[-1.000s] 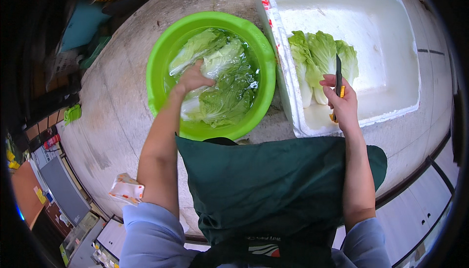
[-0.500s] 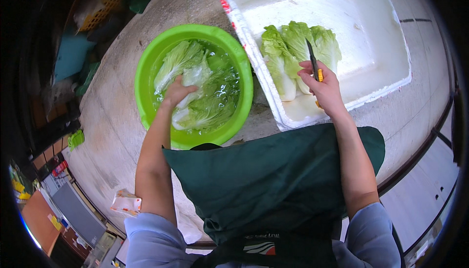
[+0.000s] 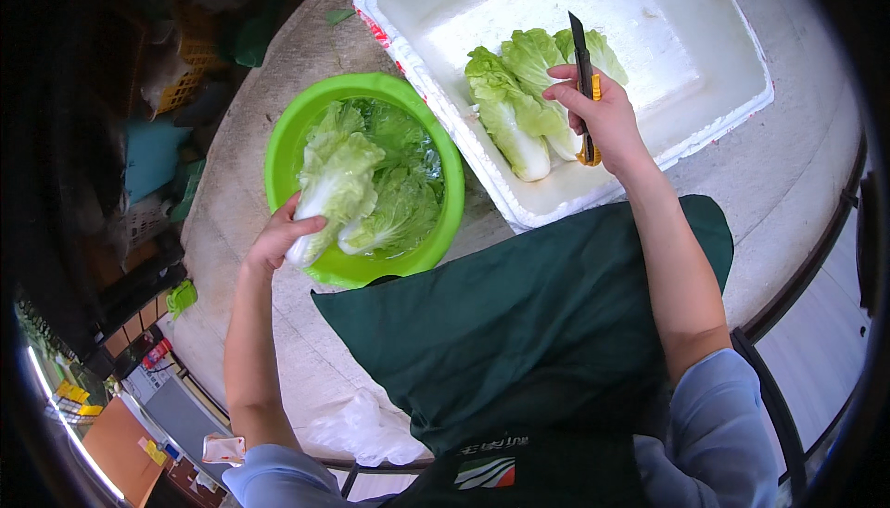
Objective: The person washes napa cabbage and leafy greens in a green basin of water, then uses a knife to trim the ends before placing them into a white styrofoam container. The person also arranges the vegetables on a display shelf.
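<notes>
My left hand [image 3: 281,233] grips a head of napa cabbage [image 3: 336,170] by its white base, its pale green leaves held over the green basin [image 3: 278,156]. More cabbage [image 3: 403,211] lies in the water in that basin. In my right hand [image 3: 607,119] is a utility knife [image 3: 581,63] with a black blade and yellow parts, pointing up and away from me. Beneath and beside that hand, several cabbage heads [image 3: 508,119] lie side by side in the white foam box [image 3: 686,151], white bases toward me.
A grey stone-like surface [image 3: 232,202] carries the basin and box. A scrap of leaf [image 3: 340,17] lies beyond the basin. A crumpled clear plastic bag [image 3: 366,431] sits low near my left arm. At the left are a yellow crate [image 3: 181,82] and a small green object [image 3: 182,298].
My left hand has lifted the cabbage out of the water, moving toward me and leftward. My right hand, still holding the knife, has shifted slightly away from me. The view has shifted as well.
</notes>
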